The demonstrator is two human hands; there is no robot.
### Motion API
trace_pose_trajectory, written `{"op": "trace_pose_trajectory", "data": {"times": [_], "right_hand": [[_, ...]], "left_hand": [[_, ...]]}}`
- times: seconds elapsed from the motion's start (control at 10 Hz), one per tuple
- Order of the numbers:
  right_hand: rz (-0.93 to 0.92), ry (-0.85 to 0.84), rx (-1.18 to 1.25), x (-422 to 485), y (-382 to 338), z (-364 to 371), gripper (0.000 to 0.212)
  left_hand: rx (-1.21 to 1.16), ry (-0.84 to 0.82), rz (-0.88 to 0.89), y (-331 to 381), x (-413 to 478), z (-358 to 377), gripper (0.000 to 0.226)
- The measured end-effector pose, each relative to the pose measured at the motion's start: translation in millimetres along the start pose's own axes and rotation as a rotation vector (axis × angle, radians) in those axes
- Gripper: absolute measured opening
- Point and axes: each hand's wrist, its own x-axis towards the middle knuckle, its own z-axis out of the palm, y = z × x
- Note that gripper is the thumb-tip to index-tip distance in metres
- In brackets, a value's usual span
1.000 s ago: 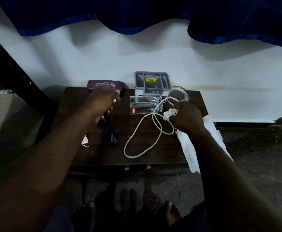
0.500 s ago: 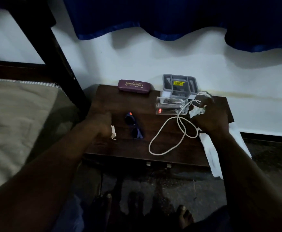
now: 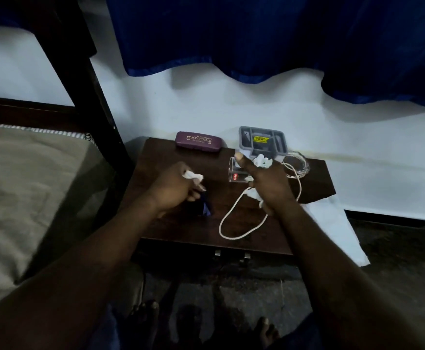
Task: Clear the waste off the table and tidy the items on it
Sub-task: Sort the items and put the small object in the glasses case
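We see the left hand (image 3: 173, 190) clenched on a crumpled tissue (image 3: 193, 176) above the tabletop (image 3: 161, 157) — the right hand (image 3: 267, 183) grips more white scraps (image 3: 262, 161), thumb raised, over the white cable (image 3: 234, 223).

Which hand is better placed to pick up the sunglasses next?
Left. The left hand, though gripping a tissue scrap, hovers directly over the sunglasses; the right hand is farther right by the clear container, holding crumpled tissue.

We see a dark surface (image 3: 317, 180), purple glasses case (image 3: 198, 142), grey tray (image 3: 263, 140), clear box (image 3: 234, 170), white cable (image 3: 233, 238), sunglasses (image 3: 206, 210)
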Motion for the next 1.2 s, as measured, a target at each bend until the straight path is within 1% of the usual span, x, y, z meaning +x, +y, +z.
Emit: {"op": "trace_pose_trajectory", "data": {"times": [0.1,0.2,0.3,0.4,0.5,0.6,0.7,0.8,0.9,1.0,1.1,1.2], "right_hand": [[0.193,-0.029,0.29,-11,4,18,0.049],[0.264,0.002,0.339,-20,5,25,0.026],[0.215,0.076,0.252,-23,10,22,0.016],[0.177,0.123,0.491,-33,6,11,0.026],[0.138,0.094,0.306,-47,8,1,0.022],[0.04,0.054,0.006,-58,11,-12,0.022],[-0.031,0.102,0.131,-70,7,-26,0.043],[0.016,0.113,0.193,-77,5,-44,0.028],[-0.045,0.077,0.125,-88,10,-79,0.045],[-0.173,0.154,-0.162,-101,16,-133,0.048],[-0.219,0.337,-0.342,-116,27,-192,0.038],[-0.161,0.546,-0.35,-136,44,-252,0.03]], "left_hand": [[0.01,-0.009,0.075,15,-15,34,0.014],[0.097,0.1,0.152,29,-26,62,0.015],[-0.095,0.076,0.1,40,-35,82,0.02],[-0.348,-0.013,0.01,51,-41,104,0.021],[-0.6,-0.06,-0.117,61,-55,132,0.026],[-0.627,-0.039,-0.155,66,-63,153,0.036],[-0.823,-0.104,-0.216,78,-69,161,0.039],[-0.748,-0.257,-0.259,84,-66,171,0.054],[-0.823,-0.329,-0.22,94,-76,186,0.068],[-0.891,-0.441,-0.214,109,-88,224,0.077],[-0.878,-0.489,-0.266,126,-108,272,0.056],[-0.663,-0.572,-0.223,139,-142,332,0.037]]}}
